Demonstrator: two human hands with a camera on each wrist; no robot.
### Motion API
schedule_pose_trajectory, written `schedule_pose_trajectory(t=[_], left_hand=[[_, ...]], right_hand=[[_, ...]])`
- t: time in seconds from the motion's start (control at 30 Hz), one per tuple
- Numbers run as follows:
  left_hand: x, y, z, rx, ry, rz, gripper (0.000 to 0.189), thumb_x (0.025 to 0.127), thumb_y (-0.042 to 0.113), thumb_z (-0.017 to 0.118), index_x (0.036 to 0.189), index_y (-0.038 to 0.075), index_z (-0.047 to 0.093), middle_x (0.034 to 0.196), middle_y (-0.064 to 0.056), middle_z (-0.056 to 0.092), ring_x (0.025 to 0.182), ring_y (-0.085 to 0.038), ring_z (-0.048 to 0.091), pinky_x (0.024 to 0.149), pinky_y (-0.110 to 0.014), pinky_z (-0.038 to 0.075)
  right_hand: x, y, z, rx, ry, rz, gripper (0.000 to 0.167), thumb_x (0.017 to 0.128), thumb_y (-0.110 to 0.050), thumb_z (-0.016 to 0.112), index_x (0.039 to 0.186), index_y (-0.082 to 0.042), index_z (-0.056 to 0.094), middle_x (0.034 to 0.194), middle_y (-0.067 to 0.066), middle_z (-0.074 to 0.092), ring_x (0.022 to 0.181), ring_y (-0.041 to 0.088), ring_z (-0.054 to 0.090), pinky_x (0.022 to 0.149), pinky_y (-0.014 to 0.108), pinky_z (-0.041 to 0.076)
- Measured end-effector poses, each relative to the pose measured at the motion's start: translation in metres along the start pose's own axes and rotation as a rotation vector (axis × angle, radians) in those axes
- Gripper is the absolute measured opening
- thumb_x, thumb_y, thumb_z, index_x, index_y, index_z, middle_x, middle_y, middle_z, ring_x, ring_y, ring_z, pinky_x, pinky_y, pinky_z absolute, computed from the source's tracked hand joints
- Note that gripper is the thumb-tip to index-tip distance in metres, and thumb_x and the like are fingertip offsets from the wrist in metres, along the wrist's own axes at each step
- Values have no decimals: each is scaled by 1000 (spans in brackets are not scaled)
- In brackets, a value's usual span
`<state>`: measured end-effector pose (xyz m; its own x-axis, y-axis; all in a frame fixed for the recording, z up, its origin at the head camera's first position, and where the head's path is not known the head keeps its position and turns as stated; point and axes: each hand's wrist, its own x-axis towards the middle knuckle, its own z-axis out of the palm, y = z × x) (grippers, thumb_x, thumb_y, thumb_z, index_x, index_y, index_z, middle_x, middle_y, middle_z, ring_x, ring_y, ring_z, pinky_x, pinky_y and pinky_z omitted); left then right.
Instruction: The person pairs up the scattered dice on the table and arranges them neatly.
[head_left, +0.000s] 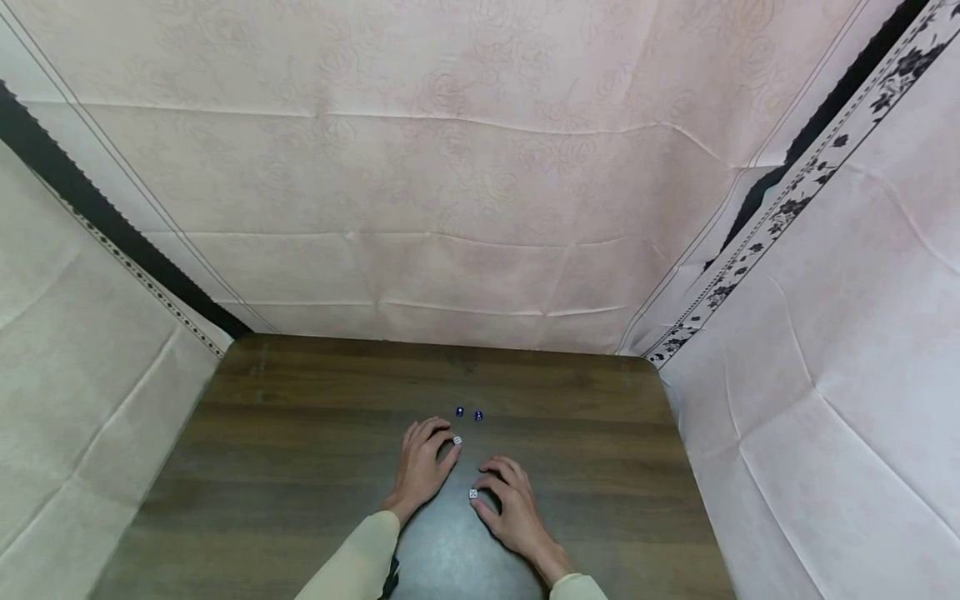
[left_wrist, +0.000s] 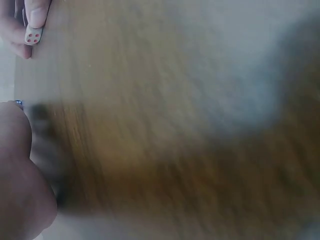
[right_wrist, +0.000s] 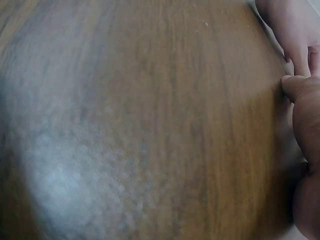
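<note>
My left hand pinches a white die between thumb and forefinger, over the middle of the table. Closer to me and to the right, my right hand pinches another white die. In the left wrist view this second die turns a face with red pips to the camera. Two dark blue dice lie side by side just beyond the left hand, a left one and a right one. The right wrist view shows parts of both hands, but no die can be made out there.
The brown wood-grain table reaches back to a pale patterned cloth hanging behind it. More white cloth hangs at the left and right sides. A glossy light patch shows on the tabletop between the forearms.
</note>
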<state>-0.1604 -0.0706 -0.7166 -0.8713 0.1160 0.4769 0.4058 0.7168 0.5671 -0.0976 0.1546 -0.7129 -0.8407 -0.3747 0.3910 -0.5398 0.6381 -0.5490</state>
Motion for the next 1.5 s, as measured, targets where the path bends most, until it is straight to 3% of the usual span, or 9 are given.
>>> schedule_pose_trajectory(t=[0.33,0.5,0.7,0.83,1.13,1.5], left_hand=[[-7,7,-27,-68,-24,30,16,96,14,92,109,10,85,130,-15,80,136,-43,70,120,-76,47],[-13,9,-36,-76,-4,74,17,94,13,94,108,9,85,128,-17,81,132,-42,73,115,-78,49],[-28,13,-43,-93,-6,140,20,90,11,96,107,9,85,123,-14,81,124,-37,76,108,-70,56],[-40,16,-47,-100,-38,138,20,90,12,97,105,12,85,121,-11,81,123,-33,76,106,-65,58],[-59,22,-45,-102,-77,116,21,90,16,97,107,16,84,123,-7,81,131,-38,73,112,-68,54],[-63,29,-34,-89,-72,176,19,90,15,97,104,13,85,118,-8,81,127,-40,74,109,-69,55]], right_hand=[[1,-1,-3,32,-10,-2,18,95,-22,94,107,-21,81,136,6,75,142,36,63,114,67,50],[-1,0,-1,3,14,-24,19,93,-21,95,106,-21,81,135,4,75,140,34,64,111,65,51],[-3,0,1,-12,19,-30,18,93,-21,95,105,-21,81,134,3,75,139,34,65,111,64,51],[-4,0,2,-15,18,-30,18,93,-21,95,104,-21,81,134,3,76,138,34,65,111,64,52],[-1,0,0,-4,13,-21,19,93,-21,95,106,-20,81,134,5,76,139,37,65,113,65,51],[0,-1,-1,2,16,-28,18,94,-19,94,106,-18,81,134,6,76,139,39,65,112,66,51]])
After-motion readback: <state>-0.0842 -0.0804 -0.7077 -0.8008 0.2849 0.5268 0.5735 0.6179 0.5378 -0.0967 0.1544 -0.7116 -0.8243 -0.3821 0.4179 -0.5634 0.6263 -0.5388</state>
